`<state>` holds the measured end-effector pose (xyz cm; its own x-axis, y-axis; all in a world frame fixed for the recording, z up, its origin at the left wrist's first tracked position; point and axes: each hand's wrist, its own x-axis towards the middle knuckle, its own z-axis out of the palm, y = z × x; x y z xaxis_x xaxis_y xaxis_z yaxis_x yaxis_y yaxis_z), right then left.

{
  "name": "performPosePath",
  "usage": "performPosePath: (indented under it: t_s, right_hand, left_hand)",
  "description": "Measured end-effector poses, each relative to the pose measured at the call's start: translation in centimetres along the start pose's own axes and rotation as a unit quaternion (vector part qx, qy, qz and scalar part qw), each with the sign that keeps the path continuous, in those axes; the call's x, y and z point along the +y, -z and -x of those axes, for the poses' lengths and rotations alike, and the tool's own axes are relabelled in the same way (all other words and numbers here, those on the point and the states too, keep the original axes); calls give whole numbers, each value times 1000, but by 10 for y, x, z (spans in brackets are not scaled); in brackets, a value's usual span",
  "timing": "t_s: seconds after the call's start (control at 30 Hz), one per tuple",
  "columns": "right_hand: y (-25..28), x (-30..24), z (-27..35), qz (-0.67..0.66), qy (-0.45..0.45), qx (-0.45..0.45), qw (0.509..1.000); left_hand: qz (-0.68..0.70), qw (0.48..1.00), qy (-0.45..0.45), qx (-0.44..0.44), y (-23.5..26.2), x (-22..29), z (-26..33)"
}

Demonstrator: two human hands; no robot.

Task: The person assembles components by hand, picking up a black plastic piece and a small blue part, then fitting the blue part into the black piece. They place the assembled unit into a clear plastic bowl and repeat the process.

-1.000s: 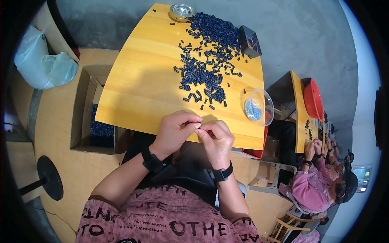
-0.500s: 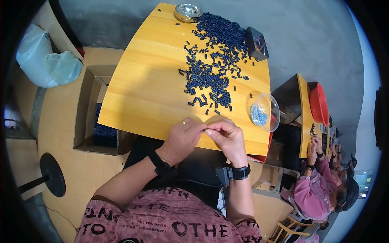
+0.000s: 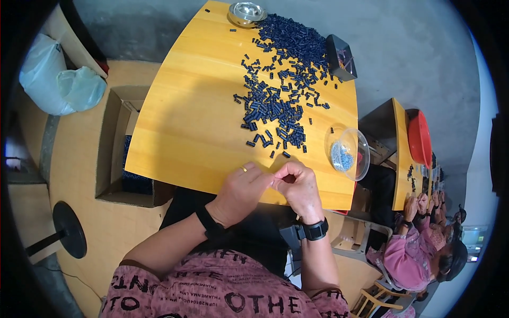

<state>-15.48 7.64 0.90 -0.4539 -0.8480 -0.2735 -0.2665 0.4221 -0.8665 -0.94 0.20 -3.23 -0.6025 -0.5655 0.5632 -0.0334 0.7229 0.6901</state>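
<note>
My left hand is closed, fingers pressed together, just over the near edge of the yellow table. Its fingertips meet those of my right hand, whose thumb and forefinger are pinched. Whatever lies between the fingertips is too small and hidden to make out. Just beyond my hands lie loose dark, short cylindrical pieces, thinning out toward me. To the right of my right hand stands a clear plastic bowl with small bluish-silver parts in it.
A large heap of the dark pieces covers the far side, between a metal bowl and a black tray. An open cardboard box stands left of the table. To the right, co-workers sit at another table with a red basin.
My fingertips have shifted slightly to the right, and the small dark bit seen between them no longer shows. Both hands remain together over the table's near edge.
</note>
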Motion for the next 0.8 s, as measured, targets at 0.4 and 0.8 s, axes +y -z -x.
performPosePath:
  t_s: [0.4,0.8]
  right_hand:
    - [3,3,-6,87,65,-1,994]
    - [9,15,8,-38,71,21,997]
  left_hand:
    - [-5,1000,-26,-5,0,1,-5]
    - [40,994,46,88,9,6,8]
